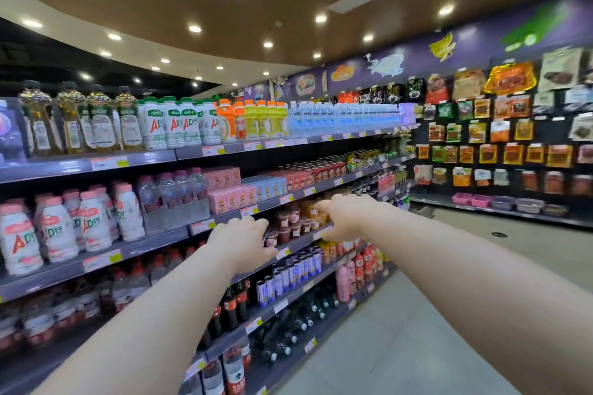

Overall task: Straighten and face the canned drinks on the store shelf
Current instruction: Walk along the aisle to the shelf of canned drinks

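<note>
Canned drinks (300, 269) in the head view are a row of slim blue-and-white cans. They stand upright on a lower shelf (293, 296), just below where both arms reach. More red cans may sit higher up to the right, but they are too blurred to be sure.

The left hand (239, 242) is at the edge of the shelf above (301, 241), back towards the camera and fingers curled forward, beside some small pots (290, 223) with dark and orange contents. I cannot tell whether it grips one or only hovers. The right hand (346, 218) is bunched near the orange pots, its fingertips pointing left. Its fingers are hidden by the knuckles, so I cannot tell its hold either. Neither hand touches the cans. White milk bottles (57, 231) fill the shelf further left.

The cans are probably stiff and smooth, fairly heavy if full, and, being tall and narrow, easy to knock over in a row. The best hold is likely round the side wall at about mid-height, thumb opposite fingers. From there each can could be turned label-forward and slid to the shelf edge rather than lifted.
</note>
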### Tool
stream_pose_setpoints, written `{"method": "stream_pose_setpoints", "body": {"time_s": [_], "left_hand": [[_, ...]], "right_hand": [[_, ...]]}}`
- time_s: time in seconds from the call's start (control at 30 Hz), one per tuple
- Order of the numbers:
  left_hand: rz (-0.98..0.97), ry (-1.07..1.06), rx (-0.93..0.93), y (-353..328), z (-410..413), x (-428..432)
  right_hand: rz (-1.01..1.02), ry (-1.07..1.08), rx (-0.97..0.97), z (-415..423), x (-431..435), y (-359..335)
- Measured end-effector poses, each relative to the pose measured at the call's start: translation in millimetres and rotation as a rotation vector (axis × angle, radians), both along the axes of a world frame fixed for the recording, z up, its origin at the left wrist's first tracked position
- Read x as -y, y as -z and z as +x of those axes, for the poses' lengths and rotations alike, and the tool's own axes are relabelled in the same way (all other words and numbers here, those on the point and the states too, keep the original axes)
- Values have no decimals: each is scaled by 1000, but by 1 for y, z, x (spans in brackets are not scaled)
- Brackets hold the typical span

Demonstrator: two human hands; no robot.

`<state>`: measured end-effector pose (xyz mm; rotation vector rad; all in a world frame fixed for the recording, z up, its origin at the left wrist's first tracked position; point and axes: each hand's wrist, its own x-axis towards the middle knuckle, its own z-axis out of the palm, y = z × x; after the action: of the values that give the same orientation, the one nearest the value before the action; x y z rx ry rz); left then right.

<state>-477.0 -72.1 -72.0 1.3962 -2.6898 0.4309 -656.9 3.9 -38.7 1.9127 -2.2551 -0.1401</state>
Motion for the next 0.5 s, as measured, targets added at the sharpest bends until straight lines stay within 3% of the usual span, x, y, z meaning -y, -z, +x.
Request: {"method": "stream_pose_setpoints", "body": {"time_s": [0.5], "left_hand": [[53, 237, 6, 34, -195, 67]], "right_hand": [[48, 189, 31, -179, 38, 47]]}}
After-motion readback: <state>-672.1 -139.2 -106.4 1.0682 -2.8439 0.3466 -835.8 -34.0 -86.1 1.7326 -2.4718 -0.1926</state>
